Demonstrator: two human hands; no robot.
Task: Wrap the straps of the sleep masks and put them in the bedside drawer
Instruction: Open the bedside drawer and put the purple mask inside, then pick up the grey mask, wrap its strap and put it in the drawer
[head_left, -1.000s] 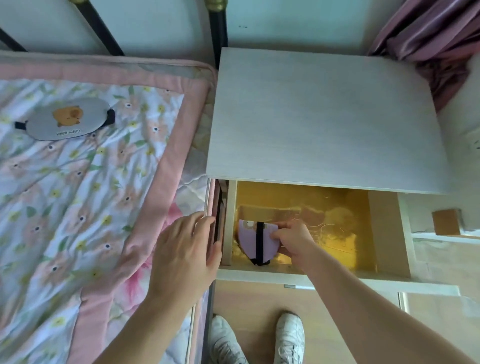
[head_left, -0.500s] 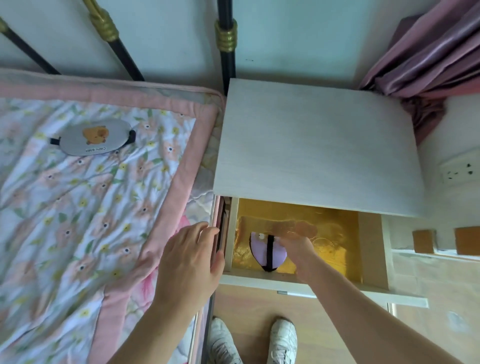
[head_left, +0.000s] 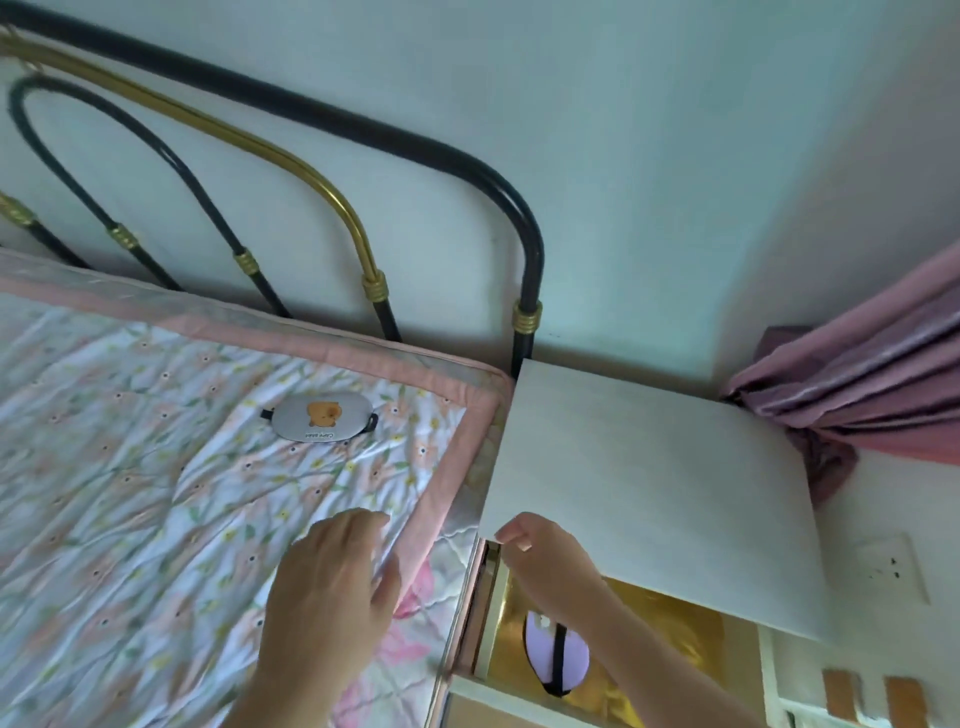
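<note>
My left hand (head_left: 332, 587) lies palm-down and open on the floral quilted bedspread with the pink border (head_left: 156, 519), fingers spread near its edge and gripping nothing. My right hand (head_left: 540, 551) hovers empty at the front left corner of the pale wood-grain top of the bedside cabinet (head_left: 649, 493), fingers loosely curled, above the open drawer with the shiny gold lining (head_left: 675, 629). Inside that drawer, toward its left side, lies the lilac sleep mask with its black strap wrapped around its middle (head_left: 556, 649). The grey oval sleep mask with an orange animal picture (head_left: 319, 417) lies flat on the bedspread, well apart from both hands, near the black and brass metal headboard (head_left: 374, 291).
</note>
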